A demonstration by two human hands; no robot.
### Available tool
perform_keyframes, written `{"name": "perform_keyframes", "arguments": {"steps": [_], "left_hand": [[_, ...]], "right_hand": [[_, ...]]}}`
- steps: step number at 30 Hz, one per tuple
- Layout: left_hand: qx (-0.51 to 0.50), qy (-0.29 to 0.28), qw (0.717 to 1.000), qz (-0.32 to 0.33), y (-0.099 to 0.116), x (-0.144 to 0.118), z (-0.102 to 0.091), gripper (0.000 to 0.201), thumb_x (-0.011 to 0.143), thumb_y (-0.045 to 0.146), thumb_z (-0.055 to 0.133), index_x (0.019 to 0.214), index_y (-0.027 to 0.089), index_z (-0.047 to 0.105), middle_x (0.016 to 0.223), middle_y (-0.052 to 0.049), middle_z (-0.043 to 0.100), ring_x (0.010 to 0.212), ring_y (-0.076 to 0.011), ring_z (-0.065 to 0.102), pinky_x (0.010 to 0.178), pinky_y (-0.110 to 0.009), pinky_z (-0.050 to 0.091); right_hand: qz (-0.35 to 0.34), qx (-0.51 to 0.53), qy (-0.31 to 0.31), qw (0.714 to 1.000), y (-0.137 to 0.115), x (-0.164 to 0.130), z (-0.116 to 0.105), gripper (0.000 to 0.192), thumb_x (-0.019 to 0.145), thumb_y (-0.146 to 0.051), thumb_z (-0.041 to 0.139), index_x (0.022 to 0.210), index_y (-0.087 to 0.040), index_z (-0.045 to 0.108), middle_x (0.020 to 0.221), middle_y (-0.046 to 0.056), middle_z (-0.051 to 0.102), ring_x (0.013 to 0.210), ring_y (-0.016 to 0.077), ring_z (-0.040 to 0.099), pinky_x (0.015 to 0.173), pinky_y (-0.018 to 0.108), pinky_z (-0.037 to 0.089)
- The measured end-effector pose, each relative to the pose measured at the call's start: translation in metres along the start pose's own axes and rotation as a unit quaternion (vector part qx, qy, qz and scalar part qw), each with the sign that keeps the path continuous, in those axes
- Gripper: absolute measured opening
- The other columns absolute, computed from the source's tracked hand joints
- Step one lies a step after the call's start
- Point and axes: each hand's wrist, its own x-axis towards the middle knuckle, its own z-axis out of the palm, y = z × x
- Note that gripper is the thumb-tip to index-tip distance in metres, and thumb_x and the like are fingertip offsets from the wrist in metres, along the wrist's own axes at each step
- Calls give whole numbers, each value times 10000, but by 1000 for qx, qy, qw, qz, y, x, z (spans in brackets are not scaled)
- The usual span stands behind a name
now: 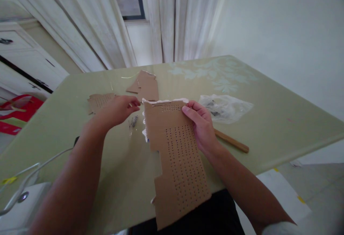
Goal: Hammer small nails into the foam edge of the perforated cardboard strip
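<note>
The right hand (201,125) grips the card (176,159), a long strip of brown cardboard punched with rows of small holes, by its right edge: thumb on the face, fingers curled behind. That grip tilts the sheet up off the desk (282,120), so its holed face is turned to the camera and its lower end hangs past the near edge, at 6 o'clock.

The left hand (119,109) sits at 9 o'clock from the card's top corner, fingers pinched narrow with their tips just beside the torn white fringe there (whether they nip something small, I cannot tell). A pinch is what a fine item or a thin edge would call for.

Directly below that hand, on the desk, lies a little heap of nails (133,122), near enough to pick from without reaching.

1 scrap (146,84) of plain cardboard lies at 12 o'clock from the card, and a second, holed scrap (99,101) lies at 10 o'clock, partly behind the left hand; both are flat and apart from the held sheet.

At 3 o'clock a stick (231,141) of wood pokes out from under the right hand, and beyond it, at 2 o'clock, rests a crumpled clear bag (225,108) holding some dark bits.
</note>
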Motion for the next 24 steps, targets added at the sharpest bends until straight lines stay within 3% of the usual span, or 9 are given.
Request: {"name": "perform_keyframes", "arguments": {"steps": [2,4,7,9,12,17,21,24], "left_hand": [[-109,83,985,103,32,-9,-6,291,923,334,629,1138,249,805,1115,-74,839,992,-246,761,876,-357,574],[-220,100,946,214,63,-17,-6,241,873,291,691,1087,246,792,1062,-63,833,947,-226,759,793,-324,589],[-282,84,910,291,91,-25,3,102,874,246,682,951,251,750,968,-42,810,837,-204,734,725,-324,592],[-294,84,905,297,96,-26,9,39,897,282,697,910,261,728,915,-31,795,808,-205,720,721,-335,597],[-284,99,913,276,91,-23,15,103,950,349,695,885,270,706,866,-18,781,795,-202,712,717,-330,593],[-238,131,905,326,93,-23,10,116,965,358,706,892,267,711,883,-18,777,789,-195,725,699,-325,581],[-254,161,903,306,101,-24,10,196,1003,404,669,870,275,733,897,-24,785,792,-192,738,694,-318,585],[-261,134,906,306,95,-21,11,197,979,444,724,901,268,758,906,-37,803,798,-200,740,696,-323,584]], "right_hand": [[5,-2,-7,1000,-1,-1,0,305,752,-409,916,824,-244,670,764,-25,686,630,135,562,585,254,477],[8,0,-17,1000,-1,-2,-1,323,758,-431,922,852,-255,668,787,-21,695,642,142,571,594,262,486],[7,1,-31,999,0,-4,-1,358,767,-465,927,854,-262,645,800,-19,689,640,146,567,600,273,488],[7,-5,-37,999,1,-4,-2,383,764,-485,928,843,-265,625,799,-18,681,635,150,559,596,281,482],[3,-19,-43,999,3,-3,-2,400,765,-507,923,825,-264,611,784,-19,663,634,153,542,590,281,464],[-5,-33,-49,998,3,-5,-3,360,806,-498,911,836,-258,644,768,-29,653,642,144,525,604,269,437],[-4,-33,-67,997,5,-6,-3,332,834,-467,911,841,-248,662,745,-36,658,631,131,518,596,255,414],[5,-40,-63,997,8,-4,-3,343,835,-472,913,838,-244,656,734,-38,659,619,127,523,578,250,407]]}}
